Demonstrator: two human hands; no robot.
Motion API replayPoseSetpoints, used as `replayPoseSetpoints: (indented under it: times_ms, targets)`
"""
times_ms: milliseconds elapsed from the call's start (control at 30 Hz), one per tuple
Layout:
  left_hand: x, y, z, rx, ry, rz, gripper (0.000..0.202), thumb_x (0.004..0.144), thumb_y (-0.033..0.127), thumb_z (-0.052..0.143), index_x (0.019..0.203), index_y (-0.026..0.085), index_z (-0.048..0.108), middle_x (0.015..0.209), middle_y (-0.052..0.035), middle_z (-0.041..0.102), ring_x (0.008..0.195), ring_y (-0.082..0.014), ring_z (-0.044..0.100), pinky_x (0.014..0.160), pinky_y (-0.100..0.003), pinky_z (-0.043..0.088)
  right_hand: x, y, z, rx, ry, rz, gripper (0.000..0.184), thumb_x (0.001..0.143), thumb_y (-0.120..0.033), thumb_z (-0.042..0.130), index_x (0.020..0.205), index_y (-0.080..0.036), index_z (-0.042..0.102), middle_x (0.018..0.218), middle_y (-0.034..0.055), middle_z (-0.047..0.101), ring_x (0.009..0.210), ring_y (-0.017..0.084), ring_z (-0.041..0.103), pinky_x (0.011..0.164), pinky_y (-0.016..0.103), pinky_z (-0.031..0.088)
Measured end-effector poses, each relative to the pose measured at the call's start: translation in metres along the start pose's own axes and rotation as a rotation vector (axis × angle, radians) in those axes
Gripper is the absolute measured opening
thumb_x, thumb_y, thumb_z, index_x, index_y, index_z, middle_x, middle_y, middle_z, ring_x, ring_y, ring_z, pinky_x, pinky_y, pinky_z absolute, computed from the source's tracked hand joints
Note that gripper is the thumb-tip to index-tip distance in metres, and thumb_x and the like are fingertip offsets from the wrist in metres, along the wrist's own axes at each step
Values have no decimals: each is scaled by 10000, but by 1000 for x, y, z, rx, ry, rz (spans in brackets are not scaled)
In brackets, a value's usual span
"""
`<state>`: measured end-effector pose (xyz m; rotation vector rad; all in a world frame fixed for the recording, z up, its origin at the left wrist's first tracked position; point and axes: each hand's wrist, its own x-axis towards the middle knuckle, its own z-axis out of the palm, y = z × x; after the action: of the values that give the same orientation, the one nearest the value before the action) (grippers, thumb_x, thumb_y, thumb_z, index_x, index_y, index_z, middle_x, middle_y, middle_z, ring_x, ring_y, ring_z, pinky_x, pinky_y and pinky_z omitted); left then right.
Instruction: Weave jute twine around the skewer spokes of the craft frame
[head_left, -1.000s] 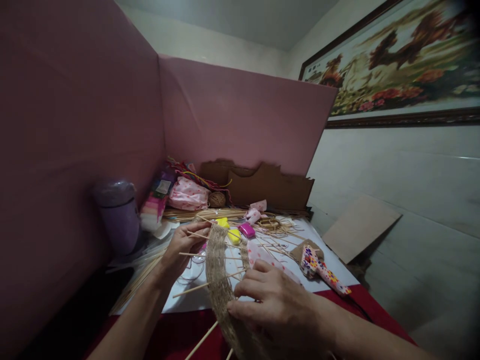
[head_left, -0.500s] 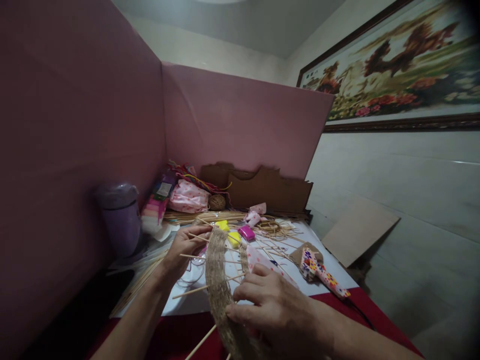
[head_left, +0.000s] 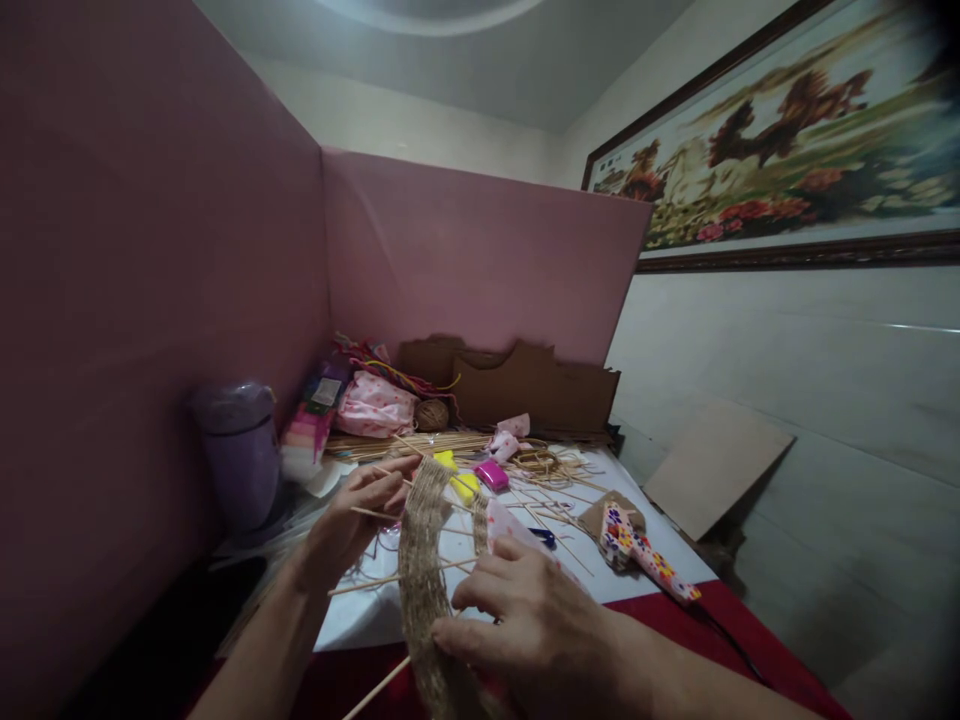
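A long curved band woven from brown twine point(head_left: 421, 550) runs down the middle of the view, with thin wooden sticks point(head_left: 379, 688) poking out across its edges. My left hand point(head_left: 352, 515) is closed around the far end of the band, fingers by the upper sticks. Lower down, my right hand point(head_left: 529, 610) pinches the band's right edge between thumb and fingers. Behind the band shows a second narrow woven piece point(head_left: 481, 525); whether the two join is hidden. Beside it lies pink dotted fabric point(head_left: 506, 520), partly covered by my right hand.
Right on the table lies a flower-patterned glue gun point(head_left: 649, 555) with a cord. Yellow packs point(head_left: 466, 488), a magenta pack point(head_left: 492, 475), loose sticks and a twine ball point(head_left: 432, 415) sit beyond. A purple bin point(head_left: 238, 465) stands left, torn cardboard point(head_left: 536, 390) behind.
The view has tilted up slightly. Both hands and the woven band have shifted a little to the left, grips unchanged. More of a dark blue object beyond my right hand now shows.
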<state>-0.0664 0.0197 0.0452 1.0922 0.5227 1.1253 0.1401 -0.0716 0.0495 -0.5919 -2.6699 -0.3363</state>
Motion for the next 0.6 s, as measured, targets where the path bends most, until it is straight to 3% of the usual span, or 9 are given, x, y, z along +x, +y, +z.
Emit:
replayPoseSetpoints:
  times_ms: [233, 300, 367, 433, 533, 600]
  targets:
    - [6, -4, 3, -45, 15, -46, 316, 692, 337, 705, 911, 114, 660, 457, 78, 401, 377, -11, 303, 374, -132, 211, 3, 5, 4, 46, -3, -29, 303, 753, -228, 555, 1055, -200, 548, 843, 42, 630, 718, 150, 520, 676, 317, 333]
    - [7, -4, 3, -70, 5, -50, 290, 705, 335, 694, 878, 105, 658, 432, 77, 416, 346, -5, 306, 353, -125, 210, 5, 8, 1, 114, 30, -48, 301, 754, -207, 556, 1055, -190, 556, 914, 52, 637, 766, 153, 540, 697, 316, 357]
    - [8, -4, 1, -81, -15, -73, 282, 716, 339, 683, 870, 105, 654, 483, 37, 521, 355, -22, 390, 349, -128, 254, 6, 12, -4, 197, 132, -33, 257, 782, -188, 540, 1038, -179, 567, 958, 61, 639, 804, 151, 553, 725, 311, 380]
    - [9, -5, -1, -97, -11, -94, 298, 698, 342, 698, 878, 108, 652, 570, -5, 603, 395, -48, 472, 360, -139, 307, 10, 19, -7, 266, 315, 75, 186, 811, -174, 518, 983, -171, 588, 937, 67, 642, 818, 150, 557, 741, 306, 397]
    - [11, -7, -4, -121, 17, -112, 314, 662, 328, 730, 875, 109, 659, 597, -11, 620, 420, -62, 505, 385, -149, 354, 21, 41, -6, 357, 575, 416, 126, 840, -210, 504, 869, -163, 616, 838, 62, 641, 804, 157, 556, 739, 301, 407]
    - [13, -8, -5, -127, 12, -120, 324, 661, 317, 735, 892, 102, 664, 588, -10, 617, 422, -59, 501, 394, -150, 358, 33, 60, 0, 502, 546, 605, 225, 872, -295, 462, 803, -160, 627, 773, 47, 629, 732, 143, 549, 686, 281, 409]
